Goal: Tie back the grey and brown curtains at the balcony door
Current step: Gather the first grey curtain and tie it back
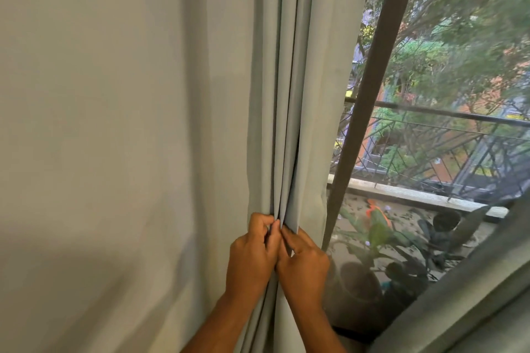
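Observation:
A pale grey curtain (301, 80) hangs in several vertical folds beside the balcony door. My left hand (251, 255) and my right hand (305, 264) meet low on it, both pinching the gathered pleats between fingers and thumbs at about the same height. The hands touch each other. More grey fabric (100, 123) spreads flat across the whole left side. A second grey curtain edge (473, 304) slants across the bottom right corner. No brown curtain and no tie-back can be made out.
A dark door frame bar (370, 100) runs diagonally just right of the folds. Through the mesh screen I see potted plants (372, 241) on the balcony floor, a metal railing (459, 135) and trees beyond.

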